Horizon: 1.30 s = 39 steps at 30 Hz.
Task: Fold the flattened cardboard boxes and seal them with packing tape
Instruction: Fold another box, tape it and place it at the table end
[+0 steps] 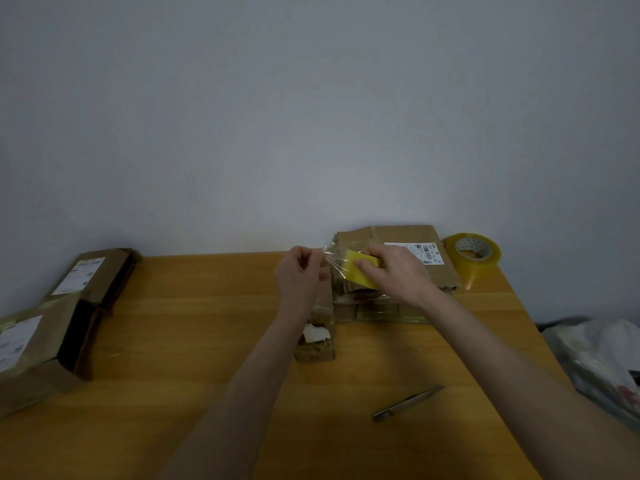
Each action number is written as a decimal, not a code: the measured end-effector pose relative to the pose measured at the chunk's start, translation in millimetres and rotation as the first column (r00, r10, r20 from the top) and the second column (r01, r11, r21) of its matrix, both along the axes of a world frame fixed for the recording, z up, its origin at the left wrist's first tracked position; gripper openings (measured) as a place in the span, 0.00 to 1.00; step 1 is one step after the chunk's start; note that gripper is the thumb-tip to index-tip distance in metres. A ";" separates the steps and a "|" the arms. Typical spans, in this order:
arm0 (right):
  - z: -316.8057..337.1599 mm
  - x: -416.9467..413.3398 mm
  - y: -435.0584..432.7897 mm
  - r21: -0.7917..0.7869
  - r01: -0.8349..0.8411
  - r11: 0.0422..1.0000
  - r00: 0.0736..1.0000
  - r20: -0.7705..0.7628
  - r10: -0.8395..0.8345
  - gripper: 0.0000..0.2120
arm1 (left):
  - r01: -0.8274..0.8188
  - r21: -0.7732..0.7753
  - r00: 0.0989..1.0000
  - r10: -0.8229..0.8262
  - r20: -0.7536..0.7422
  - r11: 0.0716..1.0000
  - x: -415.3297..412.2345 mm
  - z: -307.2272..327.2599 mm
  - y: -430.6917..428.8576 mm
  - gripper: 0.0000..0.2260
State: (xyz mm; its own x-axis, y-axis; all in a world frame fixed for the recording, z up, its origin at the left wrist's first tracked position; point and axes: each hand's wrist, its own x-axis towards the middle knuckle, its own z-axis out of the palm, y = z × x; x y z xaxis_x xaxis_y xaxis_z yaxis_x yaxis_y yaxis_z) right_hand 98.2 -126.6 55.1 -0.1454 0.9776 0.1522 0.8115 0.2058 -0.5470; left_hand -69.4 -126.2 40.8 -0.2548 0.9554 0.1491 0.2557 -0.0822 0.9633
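Note:
My right hand (394, 271) grips a yellow tape roll (360, 271) above the table's far middle. A clear strip of tape (332, 259) runs left from the roll to my left hand (301, 275), whose fingertips pinch its free end. Under my right hand lies a stack of flattened cardboard boxes (398, 237) with a white shipping label. A small taped cardboard box (317, 344) stands on the table below my left wrist.
A second, bigger yellowish tape roll (472, 252) sits at the table's far right corner. Two folded boxes (93, 275) (38, 348) with labels lie at the left edge. A metal cutter (407, 403) lies near my right forearm. Plastic bags (602, 358) are beyond the right edge.

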 end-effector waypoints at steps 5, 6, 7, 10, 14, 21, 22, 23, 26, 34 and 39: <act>7.8 3.3 1.0 0.010 -0.117 0.993 0.990 -0.078 0.117 0.09 | 0.154 -0.167 0.931 -0.086 0.356 0.974 -8.4 11.5 0.5 0.06; 7.5 3.0 0.6 0.008 -0.125 0.992 0.990 -0.057 0.125 0.11 | 0.152 -0.178 0.927 -0.078 0.368 0.972 -8.3 12.3 -0.3 0.05; 7.2 3.0 -0.2 0.003 -0.126 0.992 0.991 -0.035 0.126 0.12 | 0.148 -0.189 0.931 -0.072 0.357 0.971 -8.4 12.2 -0.8 0.05; 4.7 4.9 -0.6 -0.002 -0.139 0.990 0.990 0.006 0.139 0.14 | 0.135 -0.245 0.964 -0.069 0.259 0.960 -8.5 12.4 -3.2 0.03; 3.3 7.3 -1.8 -0.070 -0.182 0.981 0.978 -0.119 0.173 0.15 | 0.063 -0.199 0.989 -0.034 0.145 0.978 -8.0 10.4 -4.2 0.06; -0.6 27.3 -16.1 -0.292 -0.362 0.885 0.836 -0.521 0.171 0.24 | -0.012 -0.121 0.998 0.020 0.064 0.993 -19.8 4.1 -8.5 0.08; -1.1 27.7 -18.0 -0.282 -0.367 0.886 0.839 -0.511 0.185 0.25 | -0.006 -0.118 0.997 0.015 0.079 0.993 -21.9 3.0 -10.1 0.08; -0.9 26.9 -19.9 -0.266 -0.372 0.889 0.845 -0.494 0.205 0.25 | 0.001 -0.108 0.996 0.009 0.093 0.994 -23.6 2.7 -12.2 0.07; 0.3 22.3 -22.3 -0.201 -0.374 0.905 0.851 -0.461 0.250 0.18 | 0.011 -0.095 0.994 -0.001 0.107 0.995 -27.1 2.0 -17.8 0.08; -3.9 16.7 -20.2 -0.092 -0.185 0.978 0.983 -0.026 0.184 0.11 | -0.105 -0.045 0.983 0.111 0.146 0.993 -34.5 -3.6 -33.6 0.08; -4.1 17.7 -20.5 -0.228 -0.310 0.923 0.940 -0.219 0.261 0.15 | -0.187 -0.035 0.966 0.190 0.178 0.982 -47.7 -7.6 -41.7 0.08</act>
State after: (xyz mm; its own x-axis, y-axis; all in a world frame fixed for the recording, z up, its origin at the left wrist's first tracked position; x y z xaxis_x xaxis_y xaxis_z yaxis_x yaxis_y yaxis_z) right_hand 115.9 -147.2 51.0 -0.4178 0.9073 -0.0472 0.6214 0.2474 -0.7434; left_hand -117.0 -167.9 33.2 -0.4515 0.8897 0.0678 0.0875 -0.0315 0.9957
